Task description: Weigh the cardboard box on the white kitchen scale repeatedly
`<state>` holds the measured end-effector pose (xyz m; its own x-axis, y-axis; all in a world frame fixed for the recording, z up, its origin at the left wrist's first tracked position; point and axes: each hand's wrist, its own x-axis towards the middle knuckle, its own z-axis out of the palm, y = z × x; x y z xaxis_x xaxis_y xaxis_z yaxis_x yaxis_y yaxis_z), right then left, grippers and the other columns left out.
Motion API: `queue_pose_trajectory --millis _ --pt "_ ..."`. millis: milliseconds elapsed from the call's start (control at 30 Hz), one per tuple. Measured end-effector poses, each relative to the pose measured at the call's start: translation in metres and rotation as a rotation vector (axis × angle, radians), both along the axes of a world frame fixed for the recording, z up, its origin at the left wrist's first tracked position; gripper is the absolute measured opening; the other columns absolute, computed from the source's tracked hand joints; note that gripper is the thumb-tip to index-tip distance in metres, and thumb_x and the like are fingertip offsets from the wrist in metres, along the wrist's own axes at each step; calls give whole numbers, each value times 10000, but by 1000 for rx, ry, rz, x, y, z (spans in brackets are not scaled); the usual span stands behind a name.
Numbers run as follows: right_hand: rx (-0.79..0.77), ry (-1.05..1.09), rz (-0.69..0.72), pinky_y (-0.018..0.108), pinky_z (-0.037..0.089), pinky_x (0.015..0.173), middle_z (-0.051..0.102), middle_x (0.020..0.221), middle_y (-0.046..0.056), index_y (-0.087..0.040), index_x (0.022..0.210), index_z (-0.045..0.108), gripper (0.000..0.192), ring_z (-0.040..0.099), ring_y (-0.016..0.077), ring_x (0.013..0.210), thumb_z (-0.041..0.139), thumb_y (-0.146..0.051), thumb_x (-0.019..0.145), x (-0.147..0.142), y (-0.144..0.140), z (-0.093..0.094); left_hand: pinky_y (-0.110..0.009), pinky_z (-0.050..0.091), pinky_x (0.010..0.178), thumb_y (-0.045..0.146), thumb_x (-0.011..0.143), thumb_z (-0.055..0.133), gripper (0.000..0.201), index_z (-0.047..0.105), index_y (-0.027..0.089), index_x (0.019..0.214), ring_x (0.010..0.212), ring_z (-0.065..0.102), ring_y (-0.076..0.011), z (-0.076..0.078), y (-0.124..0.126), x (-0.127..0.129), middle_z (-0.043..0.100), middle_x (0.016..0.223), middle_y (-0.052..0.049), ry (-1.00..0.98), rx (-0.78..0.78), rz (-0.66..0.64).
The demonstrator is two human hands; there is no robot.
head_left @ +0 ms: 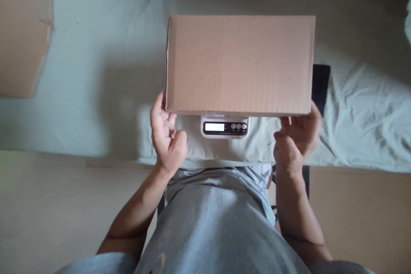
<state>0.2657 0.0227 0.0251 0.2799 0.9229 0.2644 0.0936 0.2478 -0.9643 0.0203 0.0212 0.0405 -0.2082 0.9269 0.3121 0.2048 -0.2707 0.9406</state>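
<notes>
**Closed Box Sits on Small Scale**

A closed cardboard box (pixel 240 64) rests on a small white scale (pixel 224 127) set on a desk (pixel 96 72) covered with a pale, wrinkled cloth. Only the front of the scale shows below the box, with a lit display and three round buttons. The left hand (pixel 166 135) touches the near left corner of the box, fingers loosely curled; the right hand (pixel 297 135) is at the near right corner, fingers bent. A dark flat object (pixel 321 85) juts out from behind the right edge of the box. A flattened sheet of cardboard (pixel 22 30) lies at far left. The person wears a grey shirt.
</notes>
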Motion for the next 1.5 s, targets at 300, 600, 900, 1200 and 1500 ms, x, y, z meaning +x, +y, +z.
queue_pose_trajectory --millis 300,600,900,1200,1500 --pt "225 -38 48 517 426 1085 537 1198 -21 -437 1227 515 646 479 275 1284 632 -423 593 -3 66 36 -398 322 1206 243 772 604 664 376 471 1352 1512 202 -186 39 65 3 338 1515 141 72 173 -96" --pt "60 -53 128 524 400 1124 469 1390 -35 -426 1308 428 718 405 280 1377 602 -277 628 -6 119 14 -387 315 1208 269 772 649 695 322 388 1374 1497 256 -201 -20 148 -6 359 1523 40 -21 134 -55" --pt "-46 -40 226 464 413 1141 477 1426 -103 -453 1305 431 720 413 217 1385 574 -224 638 1 129 -21 -409 290 1228 280 798 675 694 345 411 1394 1503 251 -213 -55 156 -4 395 1528 17 -27 -80 17" --pt "-138 -110 91 564 376 1136 429 1485 -31 -390 1359 383 762 425 284 1394 612 -264 644 7 122 -48 -408 298 1214 176 769 617 733 323 374 1411 1470 323 -193 -87 144 -17 381 1539 -13 -11 -40 34" --pt "-70 -76 69 541 434 1104 490 1425 -2 -379 1295 449 677 516 268 1323 631 -282 650 10 125 -70 -428 298 1209 158 738 600 689 386 316 1373 1454 343 -207 -97 138 -15 439 1490 -39 35 -67 88"
